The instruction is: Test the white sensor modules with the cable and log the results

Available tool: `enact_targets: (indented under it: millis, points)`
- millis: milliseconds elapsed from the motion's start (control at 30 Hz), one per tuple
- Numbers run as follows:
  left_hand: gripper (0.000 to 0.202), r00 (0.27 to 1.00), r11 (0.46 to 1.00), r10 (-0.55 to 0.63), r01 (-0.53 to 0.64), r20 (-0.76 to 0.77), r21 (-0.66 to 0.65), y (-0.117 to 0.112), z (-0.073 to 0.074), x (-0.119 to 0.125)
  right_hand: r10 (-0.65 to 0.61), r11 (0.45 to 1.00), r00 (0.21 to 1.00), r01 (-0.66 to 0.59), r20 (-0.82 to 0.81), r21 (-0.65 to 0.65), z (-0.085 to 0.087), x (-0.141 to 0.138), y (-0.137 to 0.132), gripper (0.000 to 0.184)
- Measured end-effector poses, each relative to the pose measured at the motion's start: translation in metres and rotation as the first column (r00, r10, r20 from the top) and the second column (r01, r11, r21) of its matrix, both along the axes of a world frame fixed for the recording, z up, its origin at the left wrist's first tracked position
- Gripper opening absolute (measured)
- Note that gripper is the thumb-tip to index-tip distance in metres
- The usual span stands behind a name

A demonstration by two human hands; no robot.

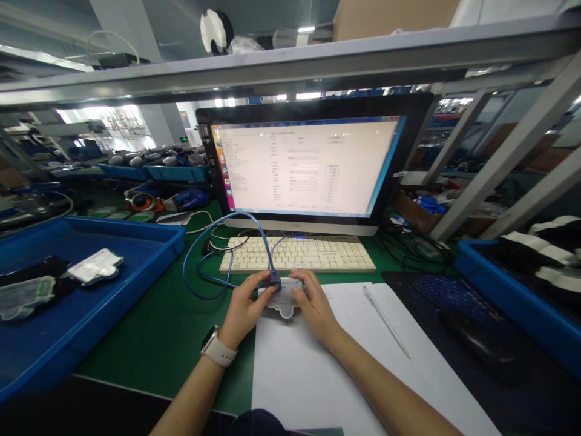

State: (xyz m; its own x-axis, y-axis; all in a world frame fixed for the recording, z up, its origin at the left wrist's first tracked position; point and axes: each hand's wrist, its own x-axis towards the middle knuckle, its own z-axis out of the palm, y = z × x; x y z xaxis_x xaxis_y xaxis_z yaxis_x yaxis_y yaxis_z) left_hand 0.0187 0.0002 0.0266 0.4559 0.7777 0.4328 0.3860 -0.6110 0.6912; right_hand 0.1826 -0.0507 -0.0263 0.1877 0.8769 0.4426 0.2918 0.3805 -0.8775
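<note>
Above the top of a white paper sheet (308, 363), a small grey-white plastic module (285, 298) with a rounded tab is between my hands. My left hand (249, 303) pinches the blue plug (275, 279) of a blue cable (254, 219) against the module's upper left. Whether the plug is fully seated cannot be seen. My right hand (315, 304) grips the module's right side, thumb on its face and fingers behind. The cable loops up and to the left over the green mat.
Behind my hands are a white keyboard (299, 254) and a lit monitor (308, 166). A pen (385, 321) lies on the paper. At left, a blue tray (136, 239) holds similar modules (95, 266). On the right are a black mouse (479, 339) and another blue tray (512, 297).
</note>
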Motion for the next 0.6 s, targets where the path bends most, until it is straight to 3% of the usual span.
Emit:
enact_targets:
  millis: [167,433,600]
  points:
    - [0.024,1.000,1.000,0.021,-0.021,0.003,0.020,-0.002,-0.003,0.001,-0.003,1.000,1.000,0.003,0.005,0.016,0.003,0.001,0.001,0.023]
    - [0.016,0.998,0.988,-0.064,0.064,-0.001,0.143,-0.002,-0.008,-0.002,-0.014,1.000,1.000,0.014,-0.015,0.000,0.000,-0.004,0.001,0.028]
    - [0.017,0.994,0.971,-0.109,0.106,0.001,0.214,-0.001,-0.013,-0.004,-0.043,0.995,0.997,0.049,0.061,-0.092,0.021,0.018,-0.013,0.037]
